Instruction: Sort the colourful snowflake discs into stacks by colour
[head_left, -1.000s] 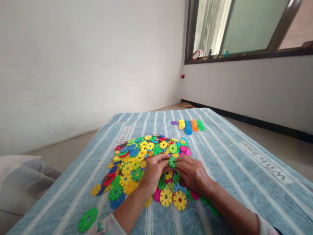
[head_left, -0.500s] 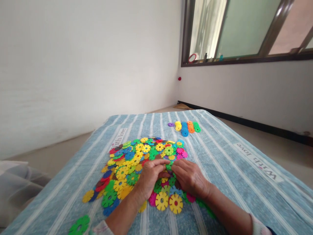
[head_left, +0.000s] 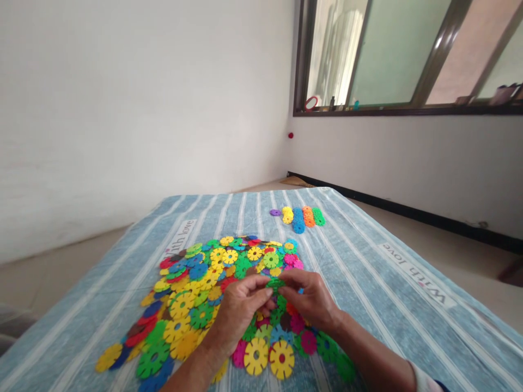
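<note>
Above the near right part of a heap of notched plastic discs, my two hands meet. Between them is a green notched disc [head_left: 275, 283]; whether it is one piece or two joined is hard to see. The fingers and thumb of my left hand [head_left: 244, 300] pinch its left edge. On the other side my right hand [head_left: 312, 299] grips it with bent fingers. Under and around both hands lie loose discs in many colours, among them a yellow disc [head_left: 256, 356] and a second yellow disc [head_left: 281, 359] near the front.
Farther back on the striped blue cloth [head_left: 368, 305] sit short joined rows of discs: a yellow row [head_left: 287, 215], a blue row [head_left: 298, 221], an orange row [head_left: 309, 216] and a green row [head_left: 318, 216]. A lone purple disc [head_left: 275, 213] is beside them.
My hands have lifted slightly off the heap, and the green disc now shows between my fingertips. The camera view has turned a little to the right.
</note>
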`<state>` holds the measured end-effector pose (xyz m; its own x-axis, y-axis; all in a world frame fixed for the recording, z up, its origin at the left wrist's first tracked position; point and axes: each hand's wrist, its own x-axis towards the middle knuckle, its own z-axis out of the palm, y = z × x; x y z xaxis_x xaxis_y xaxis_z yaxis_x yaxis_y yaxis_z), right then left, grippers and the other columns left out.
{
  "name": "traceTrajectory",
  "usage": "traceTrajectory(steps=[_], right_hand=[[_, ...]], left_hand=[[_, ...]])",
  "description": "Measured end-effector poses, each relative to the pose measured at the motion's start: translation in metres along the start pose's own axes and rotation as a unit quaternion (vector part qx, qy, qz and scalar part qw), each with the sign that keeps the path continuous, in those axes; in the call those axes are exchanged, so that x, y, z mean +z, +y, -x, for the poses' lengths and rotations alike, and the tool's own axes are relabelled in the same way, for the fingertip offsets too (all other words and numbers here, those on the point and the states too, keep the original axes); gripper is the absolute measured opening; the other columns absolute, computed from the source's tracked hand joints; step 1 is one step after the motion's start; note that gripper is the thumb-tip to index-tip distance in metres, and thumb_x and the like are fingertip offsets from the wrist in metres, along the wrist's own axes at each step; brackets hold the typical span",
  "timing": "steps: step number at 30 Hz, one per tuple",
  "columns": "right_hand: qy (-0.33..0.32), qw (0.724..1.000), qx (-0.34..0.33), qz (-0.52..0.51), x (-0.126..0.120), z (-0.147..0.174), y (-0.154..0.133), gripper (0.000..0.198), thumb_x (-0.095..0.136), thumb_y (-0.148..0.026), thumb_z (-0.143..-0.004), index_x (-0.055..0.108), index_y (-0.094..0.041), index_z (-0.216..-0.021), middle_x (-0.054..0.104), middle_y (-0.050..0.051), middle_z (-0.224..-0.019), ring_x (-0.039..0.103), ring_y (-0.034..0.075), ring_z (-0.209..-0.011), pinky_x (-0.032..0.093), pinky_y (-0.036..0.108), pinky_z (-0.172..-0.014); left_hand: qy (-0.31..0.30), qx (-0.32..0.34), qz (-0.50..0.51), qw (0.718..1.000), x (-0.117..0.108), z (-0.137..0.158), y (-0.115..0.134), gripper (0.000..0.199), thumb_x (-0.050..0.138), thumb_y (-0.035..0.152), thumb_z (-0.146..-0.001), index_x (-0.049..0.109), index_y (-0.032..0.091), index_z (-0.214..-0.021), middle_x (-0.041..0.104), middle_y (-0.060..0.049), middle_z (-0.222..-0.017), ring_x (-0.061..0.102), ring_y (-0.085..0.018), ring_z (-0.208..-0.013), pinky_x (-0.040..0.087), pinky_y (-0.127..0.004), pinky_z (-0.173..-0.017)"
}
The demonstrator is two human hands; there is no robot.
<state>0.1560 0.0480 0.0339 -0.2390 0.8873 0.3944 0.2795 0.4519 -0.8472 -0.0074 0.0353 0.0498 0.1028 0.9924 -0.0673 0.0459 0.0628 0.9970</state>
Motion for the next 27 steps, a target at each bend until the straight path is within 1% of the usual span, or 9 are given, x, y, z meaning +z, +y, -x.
traceTrajectory(steps=[4,9,13,22,25,27], right_hand=[[-0.009,0.989,0.067,-0.13,0.003,-0.001,0.007,0.011,0.061,-0.021,-0.071,0.064,-0.014,-0.079,0.045,-0.004,-0.059,0.04,0.009,-0.055,0.034,0.023,-0.053],[-0.015,0.972,0.108,-0.207,0.006,-0.002,0.008,0.012,0.065,-0.021,-0.068,0.063,-0.014,-0.076,0.042,-0.005,-0.058,0.037,0.008,-0.054,0.029,0.022,-0.05],[-0.015,0.964,0.117,-0.237,0.005,-0.003,0.005,0.01,0.067,-0.02,-0.067,0.063,-0.014,-0.074,0.041,-0.007,-0.055,0.036,0.006,-0.051,0.027,0.021,-0.048],[-0.004,0.946,0.148,-0.287,0.006,-0.002,0.003,0.017,0.072,-0.022,-0.061,0.062,-0.014,-0.073,0.05,-0.007,-0.053,0.042,0.005,-0.048,0.03,0.019,-0.046],[0.016,0.946,0.158,-0.281,-0.005,-0.011,0.006,0.023,0.074,-0.027,-0.059,0.062,-0.015,-0.074,0.052,-0.007,-0.049,0.048,0.008,-0.044,0.036,0.021,-0.045],[0.045,0.954,0.16,-0.248,-0.021,-0.022,0.015,0.027,0.075,-0.03,-0.058,0.062,-0.015,-0.076,0.055,-0.006,-0.048,0.053,0.01,-0.044,0.04,0.022,-0.044]], left_hand=[[0.0,0.003,-0.015,1.0,0.0,0.0,-0.002,0.028,0.064,0.029,-0.07,0.064,0.01,-0.091,0.064,0.001,-0.051,0.057,-0.011,-0.046,0.047,-0.021,-0.049],[-0.001,0.01,-0.032,0.999,0.001,-0.001,-0.002,0.031,0.063,0.03,-0.07,0.063,0.009,-0.093,0.064,0.002,-0.05,0.057,-0.011,-0.045,0.047,-0.021,-0.049],[0.003,0.015,-0.038,0.999,0.001,-0.001,-0.002,0.033,0.062,0.03,-0.07,0.064,0.009,-0.095,0.063,0.002,-0.049,0.057,-0.011,-0.045,0.046,-0.021,-0.049],[0.021,0.017,-0.035,0.999,0.003,0.002,0.003,0.033,0.064,0.03,-0.068,0.065,0.009,-0.094,0.063,0.002,-0.049,0.058,-0.013,-0.045,0.047,-0.022,-0.05],[0.039,0.024,-0.033,0.998,0.002,0.001,0.003,0.03,0.065,0.03,-0.068,0.066,0.011,-0.091,0.066,0.0,-0.053,0.061,-0.013,-0.05,0.049,-0.022,-0.053],[0.046,0.031,-0.037,0.998,0.001,0.0,0.002,0.028,0.065,0.032,-0.068,0.066,0.012,-0.086,0.067,0.0,-0.054,0.061,-0.014,-0.051,0.05,-0.022,-0.054]])
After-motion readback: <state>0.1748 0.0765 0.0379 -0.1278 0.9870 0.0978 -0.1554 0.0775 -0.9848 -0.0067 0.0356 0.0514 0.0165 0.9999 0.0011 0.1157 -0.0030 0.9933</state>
